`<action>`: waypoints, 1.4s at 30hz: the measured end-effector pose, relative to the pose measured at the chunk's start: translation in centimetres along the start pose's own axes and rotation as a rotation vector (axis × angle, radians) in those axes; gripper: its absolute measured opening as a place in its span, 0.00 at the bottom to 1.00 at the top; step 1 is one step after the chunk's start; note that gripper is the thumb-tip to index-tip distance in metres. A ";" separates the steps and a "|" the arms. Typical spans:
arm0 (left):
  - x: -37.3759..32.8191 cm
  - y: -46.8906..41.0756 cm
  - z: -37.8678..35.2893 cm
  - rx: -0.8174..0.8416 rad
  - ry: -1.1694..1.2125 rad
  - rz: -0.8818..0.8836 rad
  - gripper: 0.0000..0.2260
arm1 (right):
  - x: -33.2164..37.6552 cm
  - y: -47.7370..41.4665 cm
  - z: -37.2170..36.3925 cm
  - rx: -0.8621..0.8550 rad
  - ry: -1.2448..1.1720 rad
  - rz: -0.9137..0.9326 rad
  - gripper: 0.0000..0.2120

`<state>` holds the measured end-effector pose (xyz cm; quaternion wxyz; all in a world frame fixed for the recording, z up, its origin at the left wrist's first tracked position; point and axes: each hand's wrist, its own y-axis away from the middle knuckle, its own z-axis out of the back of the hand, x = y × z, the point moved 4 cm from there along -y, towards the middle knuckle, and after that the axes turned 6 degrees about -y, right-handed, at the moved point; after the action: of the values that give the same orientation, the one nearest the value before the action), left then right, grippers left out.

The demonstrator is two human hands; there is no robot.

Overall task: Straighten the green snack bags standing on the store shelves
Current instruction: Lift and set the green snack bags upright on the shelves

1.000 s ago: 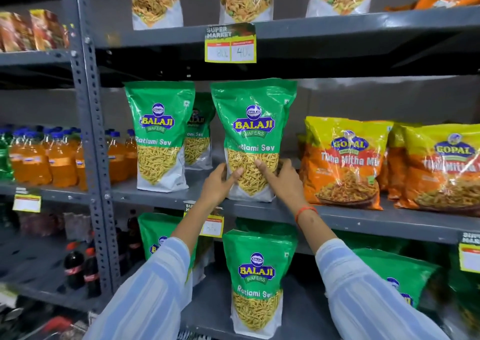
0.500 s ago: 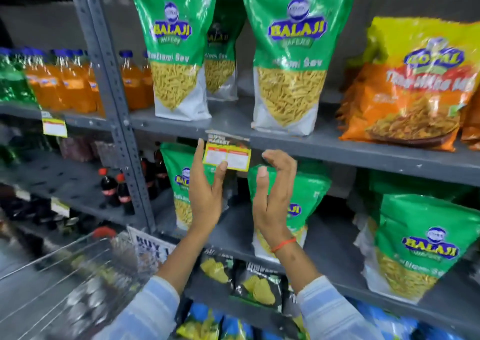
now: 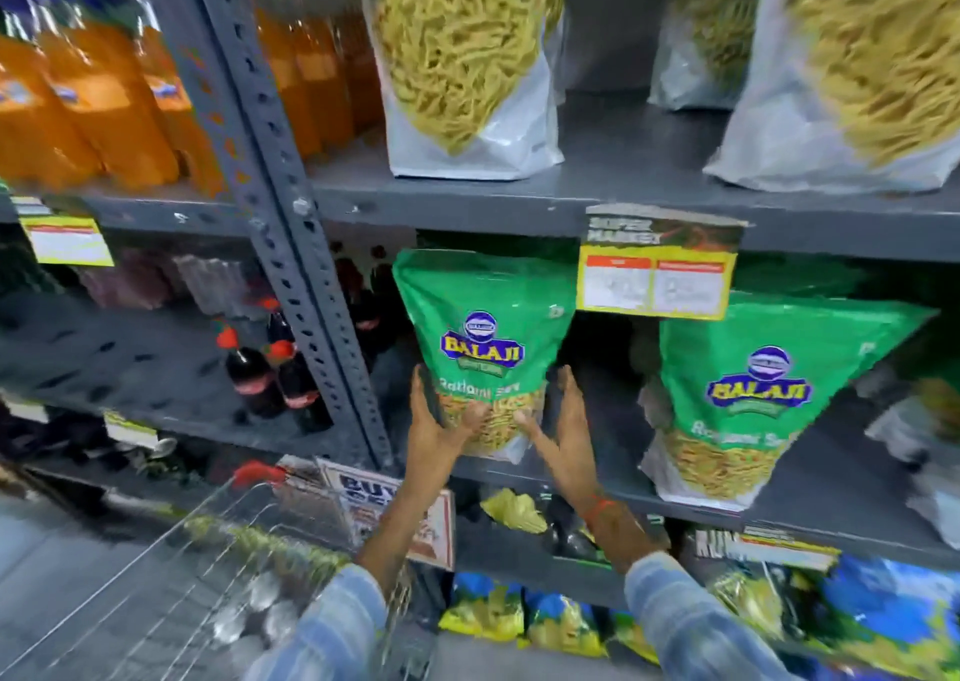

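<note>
A green Balaji snack bag (image 3: 483, 327) stands at the left of the lower grey shelf (image 3: 831, 493), leaning slightly. My left hand (image 3: 434, 423) clasps its lower left edge with the thumb across the front. On the lower right edge sits my right hand (image 3: 563, 428), thumb also on the front. A second green bag (image 3: 769, 394) stands to the right, tilted, apart from both hands. On the shelf above, only the bottoms of two more green bags (image 3: 467, 56) (image 3: 857, 56) show.
A grey perforated upright (image 3: 270, 212) runs just left of the held bag. Orange drink bottles (image 3: 104, 87) and cola bottles (image 3: 270, 373) fill the left bay. A yellow price tag (image 3: 654, 275) hangs above. A wire cart (image 3: 182, 576) is at lower left; blue-yellow packets (image 3: 483, 613) lie below.
My view dropped from the middle shelf to the lower one. Both hands let go of the upper green bag, came down and closed on the left green bag below.
</note>
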<state>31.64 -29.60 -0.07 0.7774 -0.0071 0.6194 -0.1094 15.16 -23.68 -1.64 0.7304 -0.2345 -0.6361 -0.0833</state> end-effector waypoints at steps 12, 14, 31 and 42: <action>3.3 -5.2 0.5 0.555 0.006 0.103 0.41 | -4.1 -1.4 -2.6 0.023 0.017 -0.228 0.37; 3.5 -5.4 0.3 0.592 0.035 0.112 0.41 | -4.1 -1.4 -2.7 0.004 0.023 -0.225 0.37; 3.2 -5.0 0.4 0.631 0.072 0.100 0.41 | -3.4 -1.3 -3.5 -0.033 0.125 -0.188 0.37; 3.1 -2.6 1.2 0.186 -0.039 0.031 0.56 | -2.1 -0.5 -2.4 -0.124 0.081 -0.067 0.52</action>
<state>33.08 -32.81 -2.41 0.7882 0.0726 0.5913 -0.1544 16.76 -25.59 -3.73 0.7365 -0.2540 -0.6071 -0.1564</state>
